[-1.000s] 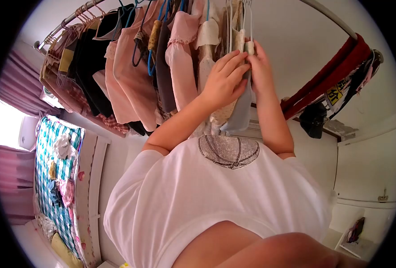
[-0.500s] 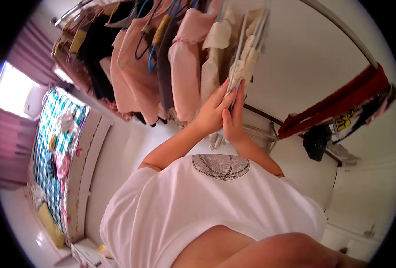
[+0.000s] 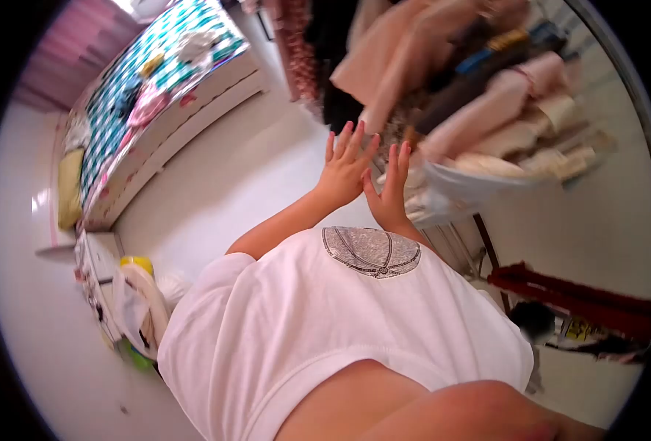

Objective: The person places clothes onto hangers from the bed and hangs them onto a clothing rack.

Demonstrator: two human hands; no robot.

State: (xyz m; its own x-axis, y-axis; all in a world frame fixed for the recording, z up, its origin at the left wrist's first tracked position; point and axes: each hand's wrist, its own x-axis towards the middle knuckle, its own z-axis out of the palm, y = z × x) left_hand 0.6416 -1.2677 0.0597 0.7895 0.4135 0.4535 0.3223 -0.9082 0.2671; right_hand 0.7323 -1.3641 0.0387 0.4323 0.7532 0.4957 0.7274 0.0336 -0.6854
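My left hand (image 3: 347, 167) is open, its fingers spread, in front of the lower ends of the hanging clothes. Right beside it, my right hand (image 3: 390, 192) has its fingers stretched upward and holds nothing that I can see. A pale bluish-white garment (image 3: 461, 187) hangs just right of that hand; whether they touch, I cannot tell. Above both hands, pink garments (image 3: 406, 55) and a black garment (image 3: 333, 70) hang together. Cream garments (image 3: 538, 151) hang at the right of the row. Much of the clothing is smeared by motion.
A metal rack rail (image 3: 619, 62) curves down the right side. Lower right hangs a dark red cloth (image 3: 575, 292) near a black bundle (image 3: 533, 321). At the upper left stands a bed (image 3: 186, 121) with checked bedding. A white cabinet (image 3: 99, 253) and bags are at the left.
My hands, earlier pressed together around the edge of the cream garments, are now spread and away from it. The view has turned left, so the clothes appear farther right and blurred.
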